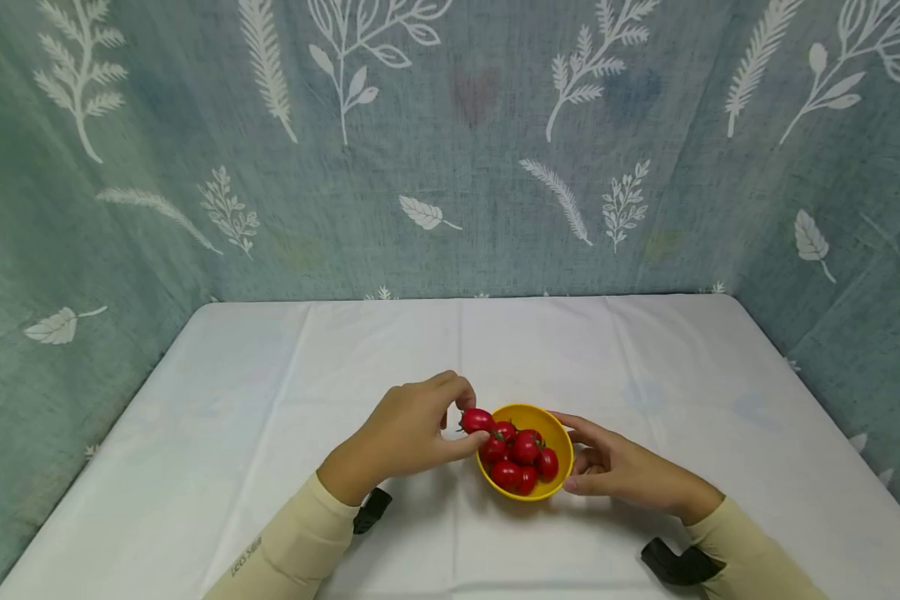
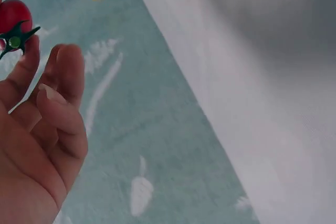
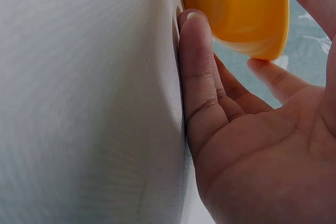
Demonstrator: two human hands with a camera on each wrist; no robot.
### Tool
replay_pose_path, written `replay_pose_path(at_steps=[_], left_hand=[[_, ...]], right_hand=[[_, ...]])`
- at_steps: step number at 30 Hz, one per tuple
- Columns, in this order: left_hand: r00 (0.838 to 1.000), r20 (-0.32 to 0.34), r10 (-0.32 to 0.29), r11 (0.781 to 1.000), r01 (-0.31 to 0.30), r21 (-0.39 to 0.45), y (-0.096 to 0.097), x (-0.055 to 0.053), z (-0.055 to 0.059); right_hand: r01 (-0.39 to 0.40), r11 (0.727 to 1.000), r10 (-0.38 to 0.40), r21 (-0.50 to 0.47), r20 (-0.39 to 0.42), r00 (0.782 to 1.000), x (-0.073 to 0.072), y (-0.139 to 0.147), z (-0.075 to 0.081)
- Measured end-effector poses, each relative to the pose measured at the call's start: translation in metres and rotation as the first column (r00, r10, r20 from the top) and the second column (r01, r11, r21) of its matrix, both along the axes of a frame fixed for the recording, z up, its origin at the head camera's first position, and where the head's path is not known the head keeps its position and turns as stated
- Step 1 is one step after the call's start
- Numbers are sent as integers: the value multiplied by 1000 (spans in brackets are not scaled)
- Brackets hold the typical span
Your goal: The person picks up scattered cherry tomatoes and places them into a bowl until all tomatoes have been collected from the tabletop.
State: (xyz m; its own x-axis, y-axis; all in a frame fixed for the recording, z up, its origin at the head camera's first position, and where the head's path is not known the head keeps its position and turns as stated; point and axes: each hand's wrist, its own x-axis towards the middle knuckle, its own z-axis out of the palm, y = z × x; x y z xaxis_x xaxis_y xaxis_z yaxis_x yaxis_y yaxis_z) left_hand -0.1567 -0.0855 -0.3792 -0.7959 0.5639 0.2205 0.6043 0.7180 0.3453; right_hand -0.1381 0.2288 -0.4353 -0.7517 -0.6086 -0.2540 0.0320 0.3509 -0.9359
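My left hand [image 1: 418,425] pinches a red cherry tomato [image 1: 477,421] between thumb and fingers, at the left rim of a yellow bowl [image 1: 561,432]. The left wrist view shows this tomato [image 2: 14,18] with its green star-shaped calyx, at the frame's left edge. Several more cherry tomatoes [image 1: 526,447] lie inside the bowl. On the bowl's right side, my right hand [image 1: 630,471] holds it, thumb at the near side and forefinger at the far rim. In the right wrist view the little-finger side of the hand lies along the cloth beside the bowl [image 3: 236,11].
A white cloth [image 1: 330,358] covers the table, with light folds running across it. Behind and to both sides hangs a blue-green curtain [image 1: 480,242] with white leaf prints. Black straps [image 1: 678,563] show at both wrists, below the cream sleeves [image 1: 292,542].
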Motion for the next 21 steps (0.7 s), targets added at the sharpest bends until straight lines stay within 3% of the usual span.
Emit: replay_pose_path(at_steps=[6, 12, 16, 21], left_hand=[[991, -90, -96, 995, 93, -37, 30, 9, 0], [969, -170, -179, 970, 145, -195, 56, 10, -7], [965, -172, -200, 946, 144, -290, 65, 11, -11], [967, -142, -213, 934, 159, -321, 68, 12, -12]], right_hand=[[-9, 1000, 9, -8, 0, 1000, -2, 4, -2], [-5, 1000, 5, -13, 1, 1000, -3, 3, -7], [7, 1000, -7, -3, 12, 1000, -2, 1, -9], [11, 1000, -11, -6, 9, 1000, -1, 1, -12]])
